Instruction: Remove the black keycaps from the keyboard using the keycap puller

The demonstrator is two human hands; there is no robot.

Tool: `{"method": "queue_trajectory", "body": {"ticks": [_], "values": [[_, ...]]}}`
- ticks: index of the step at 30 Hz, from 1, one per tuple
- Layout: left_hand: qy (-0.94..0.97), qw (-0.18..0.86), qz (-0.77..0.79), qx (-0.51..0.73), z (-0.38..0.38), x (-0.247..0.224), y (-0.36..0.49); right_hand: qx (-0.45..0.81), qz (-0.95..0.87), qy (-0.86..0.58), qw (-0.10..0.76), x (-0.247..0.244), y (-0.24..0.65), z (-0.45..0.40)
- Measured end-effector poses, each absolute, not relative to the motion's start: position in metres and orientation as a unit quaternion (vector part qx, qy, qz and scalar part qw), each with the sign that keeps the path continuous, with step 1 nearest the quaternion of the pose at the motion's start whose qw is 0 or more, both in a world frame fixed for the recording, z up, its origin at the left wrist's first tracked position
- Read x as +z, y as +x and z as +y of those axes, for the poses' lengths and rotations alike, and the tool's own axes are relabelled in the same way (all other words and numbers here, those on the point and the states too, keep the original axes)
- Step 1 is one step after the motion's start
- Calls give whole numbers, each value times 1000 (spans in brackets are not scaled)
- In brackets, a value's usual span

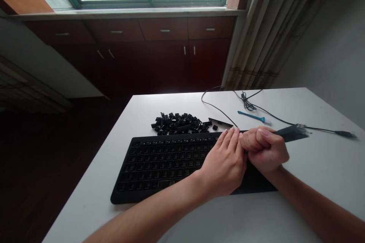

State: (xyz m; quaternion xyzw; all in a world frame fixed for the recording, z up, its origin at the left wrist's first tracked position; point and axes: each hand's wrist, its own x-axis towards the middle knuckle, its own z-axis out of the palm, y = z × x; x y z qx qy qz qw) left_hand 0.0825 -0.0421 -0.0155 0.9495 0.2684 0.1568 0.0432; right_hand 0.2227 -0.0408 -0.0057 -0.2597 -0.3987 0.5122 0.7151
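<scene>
Two bare hands meet over the right part of a flat black plastic computer keyboard (159,161), which lies on a white rectangular bench (313,167) near its front edge. Left hand (225,165): fingers straight and together, palm down, resting on the keyboard's right section and touching the other hand. Right hand (264,148): curled into a fist around the handle of a slim dark brush-like tool (291,133), whose tip points right, away from the keyboard and over the bare bench top.

Most key positions on the keyboard appear as open sockets with no caps; a loose heap of small black plastic keycaps (179,122) sits on the bench just behind the keyboard's rear edge, with one long flat black bar (220,122) at its right end. Judged from this, cap removal is largely complete on the visible left and middle sections; the state of the section beneath the hands cannot be told, as they cover it. No cap is seen refitted, so whatever follows removal looks barely started at most.

Behind the hands, a thin black cable (216,108) loops across the bench and runs right to a dark plug (345,134) near the right edge. A small blue plastic tool (252,117) lies between cable and hands. Beyond the bench stand dark red-brown wooden cabinets (159,49), a window and a beige pleated curtain (273,30).
</scene>
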Motion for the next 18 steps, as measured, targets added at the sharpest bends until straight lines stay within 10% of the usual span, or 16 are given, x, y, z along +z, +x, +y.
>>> {"method": "queue_trajectory", "body": {"ticks": [18], "values": [[913,194,282,222,-36,-19,80,501,-358,-296,730,6,230,-32]]}}
